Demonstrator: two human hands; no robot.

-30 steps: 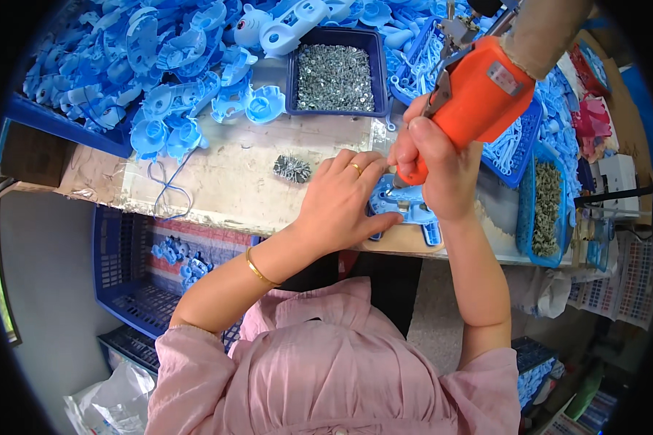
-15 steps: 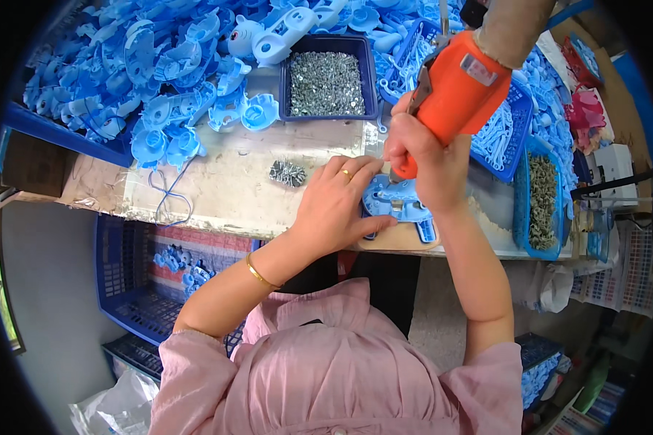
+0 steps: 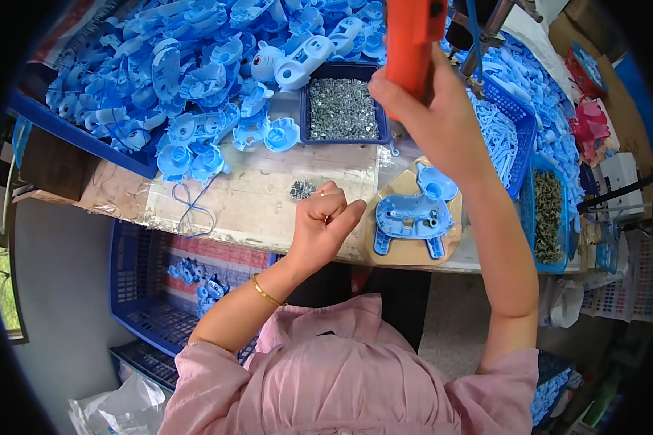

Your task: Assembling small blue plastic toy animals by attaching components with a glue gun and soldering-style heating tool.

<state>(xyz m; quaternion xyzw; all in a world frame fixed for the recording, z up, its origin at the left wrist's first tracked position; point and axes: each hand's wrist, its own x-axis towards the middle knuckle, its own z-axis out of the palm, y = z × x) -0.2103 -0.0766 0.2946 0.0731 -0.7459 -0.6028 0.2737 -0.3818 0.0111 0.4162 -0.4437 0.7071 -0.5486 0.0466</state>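
Note:
My right hand (image 3: pixel 432 109) grips an orange electric screwdriver (image 3: pixel 410 29), held raised above the bench, clear of the work. Below it a flat blue plastic toy part (image 3: pixel 412 214) lies on a tan wooden jig (image 3: pixel 384 250) at the bench's front edge. My left hand (image 3: pixel 325 221) is just left of the jig with its fingers curled into a fist; whether anything is inside cannot be seen. A small pile of screws (image 3: pixel 302 190) lies on the bench just behind that hand. Further back is a dark blue tray of silver screws (image 3: pixel 341 109).
A large heap of blue plastic shells (image 3: pixel 174 80) fills the back left. On the right stand a blue basket of light-blue parts (image 3: pixel 511 123), a bin of dark screws (image 3: pixel 548 217) and pink parts (image 3: pixel 595 123). A blue crate (image 3: pixel 152 290) sits under the bench.
My right hand has lifted the screwdriver up off the blue part. My left hand has let go of the part, moved left and closed into a fist.

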